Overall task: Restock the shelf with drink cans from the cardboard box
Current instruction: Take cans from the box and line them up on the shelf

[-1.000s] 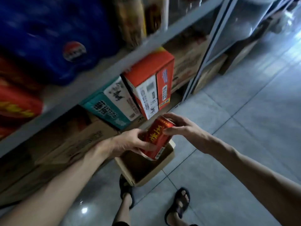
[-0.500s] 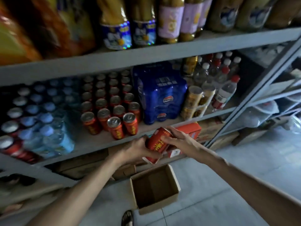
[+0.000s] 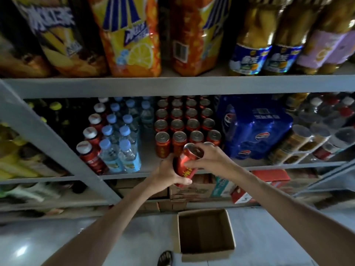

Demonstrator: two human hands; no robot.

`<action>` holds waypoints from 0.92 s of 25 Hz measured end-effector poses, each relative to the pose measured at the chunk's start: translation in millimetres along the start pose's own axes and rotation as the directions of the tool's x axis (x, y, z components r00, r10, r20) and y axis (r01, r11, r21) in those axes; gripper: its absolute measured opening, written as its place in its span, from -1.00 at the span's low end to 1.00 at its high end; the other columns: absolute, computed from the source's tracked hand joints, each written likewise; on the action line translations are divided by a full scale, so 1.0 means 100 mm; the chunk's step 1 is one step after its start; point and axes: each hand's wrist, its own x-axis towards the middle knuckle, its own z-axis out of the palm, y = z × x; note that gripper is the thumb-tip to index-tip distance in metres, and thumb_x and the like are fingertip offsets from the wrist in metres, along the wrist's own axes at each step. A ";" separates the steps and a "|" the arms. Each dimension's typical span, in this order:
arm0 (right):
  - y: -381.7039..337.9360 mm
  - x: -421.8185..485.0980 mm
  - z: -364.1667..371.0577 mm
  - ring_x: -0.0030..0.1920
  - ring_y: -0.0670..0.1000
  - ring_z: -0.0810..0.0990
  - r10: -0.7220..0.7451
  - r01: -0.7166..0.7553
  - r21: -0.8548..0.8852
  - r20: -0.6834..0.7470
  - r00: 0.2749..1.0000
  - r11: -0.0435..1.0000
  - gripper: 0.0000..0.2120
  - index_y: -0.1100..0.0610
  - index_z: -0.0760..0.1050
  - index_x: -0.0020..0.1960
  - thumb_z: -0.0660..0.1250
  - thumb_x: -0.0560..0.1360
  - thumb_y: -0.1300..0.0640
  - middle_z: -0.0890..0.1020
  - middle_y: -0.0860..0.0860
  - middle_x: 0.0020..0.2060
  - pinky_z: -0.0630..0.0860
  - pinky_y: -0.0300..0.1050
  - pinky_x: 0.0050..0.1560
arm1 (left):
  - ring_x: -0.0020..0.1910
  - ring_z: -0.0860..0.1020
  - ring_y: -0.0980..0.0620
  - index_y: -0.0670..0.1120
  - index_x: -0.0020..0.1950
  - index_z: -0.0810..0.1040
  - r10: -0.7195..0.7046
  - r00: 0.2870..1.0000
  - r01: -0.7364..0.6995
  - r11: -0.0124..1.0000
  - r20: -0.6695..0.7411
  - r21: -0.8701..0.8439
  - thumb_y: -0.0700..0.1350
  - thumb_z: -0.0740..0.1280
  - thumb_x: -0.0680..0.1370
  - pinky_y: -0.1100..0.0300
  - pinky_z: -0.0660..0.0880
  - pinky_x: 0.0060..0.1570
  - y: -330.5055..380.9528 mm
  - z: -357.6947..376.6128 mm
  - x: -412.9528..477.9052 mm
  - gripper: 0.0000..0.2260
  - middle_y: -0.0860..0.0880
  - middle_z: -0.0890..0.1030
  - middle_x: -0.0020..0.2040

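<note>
Red cylindrical drink can with yellow lettering, tilted with its silver top leaning toward the shelf, held between both hands just in front of the grey metal shelf board. Left hand wrapped around the can's lower body from the left, thumb under its base. Right hand clamped over the can's upper rim from the right, fingers curled across the top edge. Block of matching red cans with silver tops standing in rows on that board, directly behind the held can; front row just beyond the fingers.

Front-right can of that block mostly hidden behind the right hand. Can's lettering partly covered by the right thumb and too blurred to read. Back rows fading into shadow under the upper shelf.

Bare strip of board to the left of the can block, between it and the clear water bottles with blue caps. Blue shrink-wrapped pack tight against the right of the block. Open brown cardboard box on the pale floor below the board, inside showing only bare cardboard, a sandalled foot cut off at its near left corner.
</note>
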 end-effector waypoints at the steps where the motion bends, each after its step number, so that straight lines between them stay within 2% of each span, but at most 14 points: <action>1: -0.07 0.09 0.06 0.01 -0.31 0.58 -0.047 0.046 -0.058 -0.026 0.999 0.997 -0.50 -0.18 0.50 0.16 0.49 0.26 -0.25 0.64 -0.19 0.06 0.51 -0.32 0.01 | 0.06 0.53 0.27 0.13 0.29 0.39 -0.009 0.998 0.010 1.000 -0.057 0.013 0.05 0.62 0.23 0.50 0.43 -0.01 -0.06 -0.05 0.02 -0.30 0.26 0.56 0.08; 3: -0.20 0.28 0.20 0.07 -0.10 0.60 -0.153 0.119 -0.294 -0.094 0.984 0.948 -0.36 -0.07 0.47 0.28 0.45 0.26 -0.28 0.64 -0.09 0.12 0.52 -0.18 0.05 | 0.10 0.51 0.18 0.02 0.38 0.36 -0.067 0.986 0.071 0.997 -0.152 0.021 0.00 0.61 0.28 0.49 0.38 0.05 -0.22 -0.15 0.05 -0.26 0.14 0.55 0.15; 5: -0.27 0.45 0.32 0.08 0.04 0.60 -0.248 0.143 -0.528 -0.133 0.959 0.837 -0.34 0.02 0.47 0.28 0.46 0.28 -0.27 0.63 -0.01 0.11 0.48 -0.07 0.02 | 0.21 0.48 0.04 -0.05 0.40 0.32 -0.169 0.970 0.181 0.982 -0.174 0.056 -0.02 0.57 0.34 0.27 0.39 0.18 -0.39 -0.18 0.06 -0.29 0.00 0.51 0.24; 6: -0.28 0.53 0.36 0.11 0.07 0.59 -0.273 0.150 -0.579 -0.130 0.953 0.801 -0.35 0.06 0.48 0.28 0.48 0.30 -0.24 0.62 0.02 0.11 0.47 -0.05 0.04 | 0.25 0.45 -0.02 -0.08 0.39 0.30 -0.230 0.958 0.248 0.965 -0.171 0.089 0.00 0.55 0.36 0.21 0.37 0.20 -0.47 -0.19 0.07 -0.30 -0.05 0.47 0.28; 9: -0.21 0.71 0.46 0.21 0.11 0.52 -0.261 0.151 -0.613 -0.093 0.961 0.775 -0.36 0.13 0.47 0.30 0.50 0.33 -0.16 0.58 0.09 0.17 0.44 -0.01 0.19 | 0.27 0.42 -0.07 -0.16 0.39 0.28 -0.346 0.926 0.367 0.919 -0.153 0.142 -0.01 0.45 0.48 0.24 0.27 0.11 -0.62 -0.17 0.12 -0.41 -0.14 0.41 0.33; 12: -0.13 0.81 0.58 0.32 0.15 0.43 -0.236 0.138 -0.655 -0.062 0.970 0.742 -0.36 0.14 0.43 0.35 0.48 0.37 -0.08 0.53 0.14 0.24 0.35 0.03 0.28 | 0.19 0.45 -0.05 -0.14 0.42 0.30 -0.338 0.934 0.355 0.917 -0.115 0.184 -0.06 0.31 0.58 0.25 0.25 0.04 -0.62 -0.12 0.19 -0.56 -0.19 0.42 0.36; 15: -0.06 0.86 0.63 0.37 0.18 0.35 -0.222 0.129 -0.671 -0.054 0.974 0.730 -0.36 0.15 0.40 0.40 0.46 0.38 0.00 0.42 0.17 0.30 0.35 0.06 0.34 | 0.31 0.44 -0.15 -0.09 0.49 0.22 -0.327 0.942 0.336 0.922 -0.080 0.191 -0.08 0.25 0.61 0.22 0.26 0.04 -0.60 -0.07 0.24 -0.53 -0.20 0.41 0.39; 18: -0.02 0.90 0.64 0.39 0.19 0.34 -0.201 0.107 -0.685 -0.059 0.978 0.721 -0.34 0.18 0.40 0.41 0.47 0.38 -0.01 0.39 0.20 0.33 0.34 0.08 0.37 | 0.29 0.47 -0.19 -0.10 0.49 0.22 -0.347 0.936 0.353 0.910 -0.063 0.218 -0.07 0.23 0.62 0.18 0.30 0.00 -0.58 -0.06 0.26 -0.54 -0.22 0.44 0.35; 23: 0.06 0.92 0.77 0.31 0.20 0.42 -0.202 0.070 -0.730 -0.094 0.975 0.680 -0.39 0.21 0.46 0.34 0.47 0.36 0.01 0.45 0.20 0.27 0.35 0.06 0.29 | 0.30 0.46 -0.20 -0.08 0.46 0.28 -0.347 0.935 0.355 0.904 -0.075 0.239 -0.11 0.26 0.59 0.17 0.31 0.08 -0.61 -0.05 0.32 -0.56 -0.20 0.47 0.35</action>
